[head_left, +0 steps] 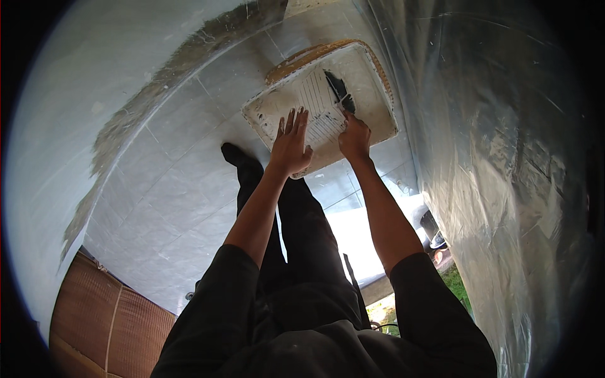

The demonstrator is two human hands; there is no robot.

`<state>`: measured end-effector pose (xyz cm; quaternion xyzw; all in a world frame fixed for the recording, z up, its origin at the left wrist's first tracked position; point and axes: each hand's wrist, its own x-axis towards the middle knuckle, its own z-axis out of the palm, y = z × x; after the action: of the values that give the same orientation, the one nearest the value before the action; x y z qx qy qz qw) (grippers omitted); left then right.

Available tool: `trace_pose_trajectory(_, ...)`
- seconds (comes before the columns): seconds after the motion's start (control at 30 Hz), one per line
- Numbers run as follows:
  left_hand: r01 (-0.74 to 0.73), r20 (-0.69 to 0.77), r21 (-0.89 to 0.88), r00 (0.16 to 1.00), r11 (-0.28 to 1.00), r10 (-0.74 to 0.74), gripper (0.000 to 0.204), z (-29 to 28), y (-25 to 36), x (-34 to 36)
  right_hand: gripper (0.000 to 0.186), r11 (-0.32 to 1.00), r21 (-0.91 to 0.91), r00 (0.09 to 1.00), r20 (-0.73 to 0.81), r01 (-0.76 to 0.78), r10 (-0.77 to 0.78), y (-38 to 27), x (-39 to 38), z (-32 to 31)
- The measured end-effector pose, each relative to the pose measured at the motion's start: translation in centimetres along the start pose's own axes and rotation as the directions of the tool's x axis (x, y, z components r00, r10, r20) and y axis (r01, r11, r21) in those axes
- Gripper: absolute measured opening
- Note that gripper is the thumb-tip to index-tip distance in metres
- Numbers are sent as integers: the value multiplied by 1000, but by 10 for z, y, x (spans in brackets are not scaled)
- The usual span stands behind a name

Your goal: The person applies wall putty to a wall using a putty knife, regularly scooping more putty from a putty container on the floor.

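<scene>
A white paint tray (372,88) with a ribbed ramp lies on the tiled floor in front of me. My left hand (290,143) rests flat on the tray's near edge, fingers spread. My right hand (355,138) is closed around the handle of a dark brush (339,91), whose bristles lie on the tray's ribbed part. Both forearms are bare below black sleeves, and my legs in black trousers stretch toward the tray.
Pale floor tiles (183,189) spread to the left, meeting a light wall (82,101) with a dirty, stained base. Clear plastic sheeting (504,164) covers the right side. A brown woven mat (94,321) lies at lower left. A dark shoe (433,230) sits near a step at right.
</scene>
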<state>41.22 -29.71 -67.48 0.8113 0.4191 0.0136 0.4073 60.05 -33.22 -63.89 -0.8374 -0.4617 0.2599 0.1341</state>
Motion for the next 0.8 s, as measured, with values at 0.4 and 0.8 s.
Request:
trace_pose_trajectory(0.4, -69, -174, -62, 983, 996, 57, 94, -94, 28, -30, 38, 400, 853, 942, 316, -336, 116, 3, -11, -40)
trace_pose_trajectory(0.8, -135, -441, 145, 878, 980, 186, 101, -268, 72, -68, 47, -15, 939, 902, 326, -344, -281, -139, 0, -115)
